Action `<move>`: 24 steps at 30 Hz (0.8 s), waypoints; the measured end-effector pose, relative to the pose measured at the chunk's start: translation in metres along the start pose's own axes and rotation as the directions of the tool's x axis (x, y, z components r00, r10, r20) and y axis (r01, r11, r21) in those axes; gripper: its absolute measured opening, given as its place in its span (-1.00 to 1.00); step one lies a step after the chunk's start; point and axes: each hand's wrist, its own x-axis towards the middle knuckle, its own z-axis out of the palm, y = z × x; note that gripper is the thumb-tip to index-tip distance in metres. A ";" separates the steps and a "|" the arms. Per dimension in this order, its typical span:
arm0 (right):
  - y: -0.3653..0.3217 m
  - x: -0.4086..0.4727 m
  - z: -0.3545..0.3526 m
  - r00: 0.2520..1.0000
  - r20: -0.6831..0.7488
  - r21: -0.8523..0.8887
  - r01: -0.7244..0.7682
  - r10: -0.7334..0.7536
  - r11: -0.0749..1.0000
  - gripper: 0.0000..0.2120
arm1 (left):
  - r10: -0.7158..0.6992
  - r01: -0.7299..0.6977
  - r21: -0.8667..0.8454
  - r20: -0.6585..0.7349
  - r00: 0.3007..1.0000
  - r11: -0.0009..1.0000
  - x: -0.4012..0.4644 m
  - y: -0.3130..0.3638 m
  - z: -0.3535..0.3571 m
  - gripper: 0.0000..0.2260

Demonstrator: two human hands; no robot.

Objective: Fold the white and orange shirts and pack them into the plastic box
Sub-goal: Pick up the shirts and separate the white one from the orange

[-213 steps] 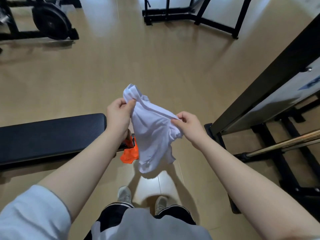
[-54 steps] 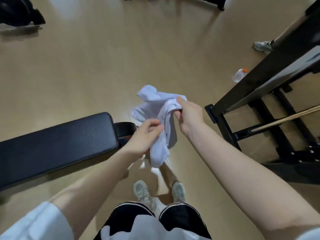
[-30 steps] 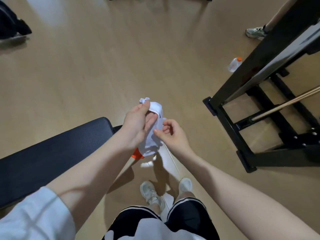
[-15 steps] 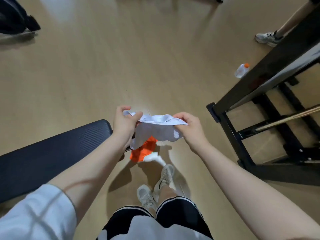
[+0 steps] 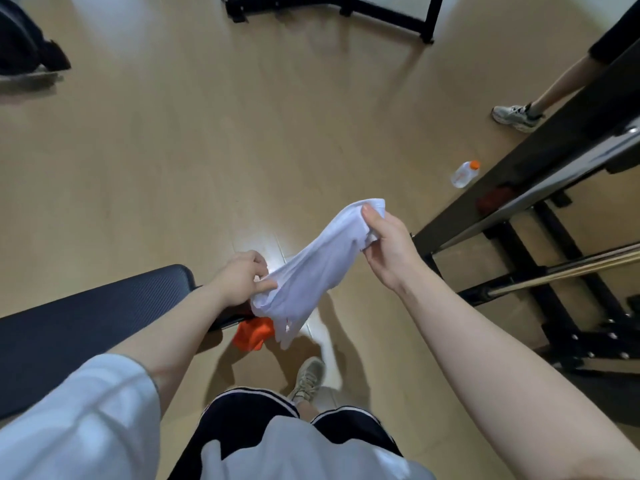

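I hold the white shirt point(image 5: 318, 268) in the air, stretched on a slant between both hands. My right hand point(image 5: 388, 247) grips its upper end, raised to the right. My left hand point(image 5: 242, 278) pinches its lower end, near the end of the bench. A loose part of the shirt hangs below my left hand. The orange shirt point(image 5: 252, 336) lies crumpled under the bench's end, partly hidden by the white shirt. No plastic box is in view.
A black padded bench point(image 5: 86, 327) runs off to the left. A black metal rack point(image 5: 540, 209) with a bar stands at the right. A bottle with an orange cap point(image 5: 465, 174) lies on the wooden floor. Another person's leg and shoe point(image 5: 516, 114) are at the upper right.
My right hand has risen and moved right, and my left hand has dropped, so the white shirt now stretches on a slant instead of level.
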 end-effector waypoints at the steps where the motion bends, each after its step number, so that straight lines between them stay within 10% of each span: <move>1: -0.002 0.001 -0.005 1.000 -0.023 0.014 0.007 -0.007 1.000 -0.75 | -0.007 0.008 -0.046 0.023 1.000 0.999 0.003 -0.003 0.003 -0.78; 10: -0.018 0.008 -0.013 0.992 -0.108 -0.461 0.009 -0.066 0.887 -0.78 | -0.171 0.047 -0.508 -0.201 0.965 0.860 0.027 0.032 -0.023 -0.83; 13: -0.028 0.009 0.002 1.000 -0.003 -0.604 -0.020 0.023 0.797 -0.66 | 0.050 -0.203 -0.627 -0.252 0.966 0.752 0.024 0.064 -0.045 -0.70; 17: -0.029 0.013 0.029 0.996 0.060 -0.638 -0.008 0.061 0.770 -0.84 | 0.453 -0.479 -0.406 -0.165 0.876 0.778 0.013 0.094 -0.078 -0.64; 24: 0.012 0.009 0.061 0.998 -0.055 -0.211 0.009 -0.021 0.977 -0.93 | 0.506 -0.538 -0.134 -0.213 0.836 0.833 0.009 0.067 -0.115 -0.91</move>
